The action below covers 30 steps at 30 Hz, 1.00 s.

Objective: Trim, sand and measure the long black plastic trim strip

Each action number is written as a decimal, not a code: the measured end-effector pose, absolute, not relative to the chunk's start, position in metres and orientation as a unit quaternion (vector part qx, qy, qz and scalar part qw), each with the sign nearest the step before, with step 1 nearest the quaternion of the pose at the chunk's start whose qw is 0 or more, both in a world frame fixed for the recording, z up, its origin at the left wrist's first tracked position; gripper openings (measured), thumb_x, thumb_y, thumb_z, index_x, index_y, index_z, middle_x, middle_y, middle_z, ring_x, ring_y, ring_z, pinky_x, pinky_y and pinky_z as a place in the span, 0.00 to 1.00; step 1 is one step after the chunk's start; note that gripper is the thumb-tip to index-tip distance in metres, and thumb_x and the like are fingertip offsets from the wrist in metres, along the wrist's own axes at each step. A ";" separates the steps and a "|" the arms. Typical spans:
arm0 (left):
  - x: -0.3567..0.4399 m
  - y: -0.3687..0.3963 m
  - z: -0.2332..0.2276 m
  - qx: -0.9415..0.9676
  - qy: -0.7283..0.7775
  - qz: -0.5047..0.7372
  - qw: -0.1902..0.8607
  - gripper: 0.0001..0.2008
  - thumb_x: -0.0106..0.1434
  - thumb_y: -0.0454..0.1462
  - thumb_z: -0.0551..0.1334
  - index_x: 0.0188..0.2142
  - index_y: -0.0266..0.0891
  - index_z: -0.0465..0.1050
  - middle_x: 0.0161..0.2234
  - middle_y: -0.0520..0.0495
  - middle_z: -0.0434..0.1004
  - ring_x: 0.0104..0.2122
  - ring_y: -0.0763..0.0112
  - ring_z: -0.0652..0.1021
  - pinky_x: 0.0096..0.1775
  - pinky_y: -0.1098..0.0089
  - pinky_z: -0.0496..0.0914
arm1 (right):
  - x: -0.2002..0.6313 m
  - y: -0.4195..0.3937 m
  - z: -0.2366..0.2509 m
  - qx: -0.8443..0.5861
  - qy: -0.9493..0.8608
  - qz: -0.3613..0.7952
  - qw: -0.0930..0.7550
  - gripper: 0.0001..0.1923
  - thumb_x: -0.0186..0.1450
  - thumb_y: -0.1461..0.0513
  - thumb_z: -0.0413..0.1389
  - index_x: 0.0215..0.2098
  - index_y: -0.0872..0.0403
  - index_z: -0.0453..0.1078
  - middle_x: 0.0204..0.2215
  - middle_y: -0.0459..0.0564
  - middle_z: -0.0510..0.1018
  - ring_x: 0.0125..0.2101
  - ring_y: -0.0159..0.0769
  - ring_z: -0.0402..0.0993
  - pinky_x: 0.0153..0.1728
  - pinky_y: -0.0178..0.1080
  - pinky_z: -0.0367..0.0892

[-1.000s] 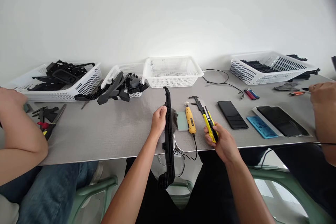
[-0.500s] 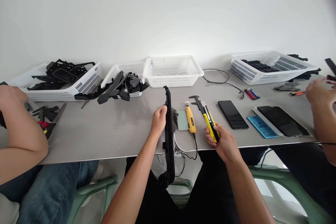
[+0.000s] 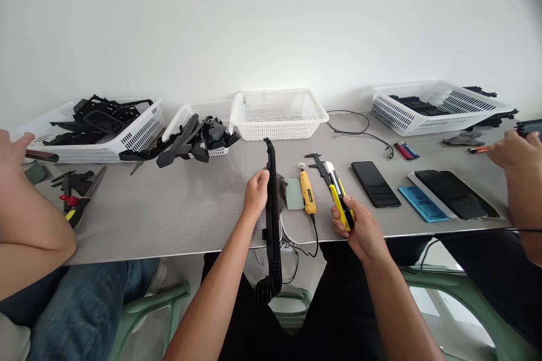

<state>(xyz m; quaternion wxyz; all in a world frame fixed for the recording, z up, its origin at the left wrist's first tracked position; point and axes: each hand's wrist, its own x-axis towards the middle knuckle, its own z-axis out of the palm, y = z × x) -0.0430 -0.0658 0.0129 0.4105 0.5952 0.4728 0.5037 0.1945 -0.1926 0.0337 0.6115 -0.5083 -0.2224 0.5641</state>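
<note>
A long black plastic part is held upright by my left hand, fingers closed round its upper half. Its lower end hangs past the table's front edge, over my lap. My right hand grips a yellow and black utility knife, whose blade end points away from me. Just beyond the knife lies a dark caliper. Between my hands are a yellow rotary tool with a white tip and a pale green sheet. A dark cloth-like piece shows partly behind the black part.
White baskets line the wall; the left ones and the right basket hold black parts. Right of the knife lie a phone and a blue packet. Co-workers' arms are at both sides. Pliers lie left.
The knife has shifted slightly, and more of its pale blade end shows. My left hand and the black part stay put. Both co-workers' hands have moved.
</note>
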 end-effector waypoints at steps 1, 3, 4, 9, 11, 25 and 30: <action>-0.043 -0.066 0.013 0.595 0.473 0.504 0.410 0.27 0.75 0.58 0.57 0.28 0.45 0.55 0.26 0.55 0.54 0.29 0.69 0.59 0.33 0.67 0.56 | 0.195 -0.193 0.034 -0.510 -0.224 0.563 0.610 0.24 0.61 0.45 0.73 0.34 0.49 0.68 0.25 0.43 0.75 0.19 0.27 0.62 0.15 0.30 0.54; -0.043 -0.065 0.012 0.596 0.472 0.505 0.410 0.27 0.74 0.58 0.57 0.28 0.44 0.56 0.26 0.55 0.54 0.29 0.69 0.59 0.33 0.67 0.56 | 0.195 -0.193 0.034 -0.514 -0.226 0.561 0.608 0.24 0.62 0.45 0.73 0.34 0.49 0.68 0.24 0.43 0.75 0.18 0.27 0.62 0.15 0.30 0.54; -0.043 -0.065 0.012 0.596 0.471 0.505 0.410 0.27 0.74 0.59 0.57 0.28 0.44 0.56 0.26 0.55 0.54 0.29 0.69 0.60 0.33 0.68 0.56 | 0.195 -0.193 0.034 -0.516 -0.226 0.559 0.608 0.24 0.62 0.44 0.73 0.34 0.49 0.68 0.24 0.43 0.75 0.18 0.27 0.61 0.15 0.30 0.54; -0.043 -0.066 0.012 0.595 0.467 0.506 0.413 0.27 0.74 0.59 0.57 0.28 0.44 0.56 0.26 0.55 0.54 0.29 0.69 0.59 0.33 0.68 0.56 | 0.194 -0.193 0.034 -0.527 -0.224 0.552 0.607 0.25 0.60 0.43 0.74 0.34 0.49 0.68 0.22 0.42 0.73 0.17 0.27 0.60 0.13 0.31 0.52; -0.043 -0.066 0.013 0.595 0.467 0.508 0.413 0.27 0.74 0.59 0.57 0.28 0.44 0.56 0.26 0.55 0.54 0.29 0.69 0.59 0.33 0.68 0.56 | 0.194 -0.192 0.034 -0.529 -0.225 0.549 0.607 0.25 0.61 0.43 0.73 0.35 0.49 0.70 0.23 0.42 0.73 0.17 0.27 0.60 0.13 0.31 0.52; -0.043 -0.067 0.014 0.595 0.471 0.503 0.414 0.27 0.75 0.58 0.57 0.28 0.45 0.56 0.26 0.55 0.53 0.28 0.69 0.59 0.33 0.67 0.55 | 0.194 -0.195 0.036 -0.499 -0.277 0.567 0.594 0.26 0.59 0.42 0.76 0.34 0.52 0.75 0.30 0.47 0.77 0.23 0.29 0.65 0.18 0.33 0.58; -0.043 -0.067 0.016 0.598 0.469 0.504 0.411 0.27 0.74 0.59 0.58 0.27 0.45 0.56 0.26 0.55 0.53 0.28 0.69 0.59 0.32 0.67 0.55 | 0.195 -0.197 0.029 -0.496 -0.329 0.553 0.583 0.24 0.64 0.41 0.72 0.36 0.51 0.77 0.33 0.48 0.78 0.25 0.31 0.66 0.21 0.34 0.62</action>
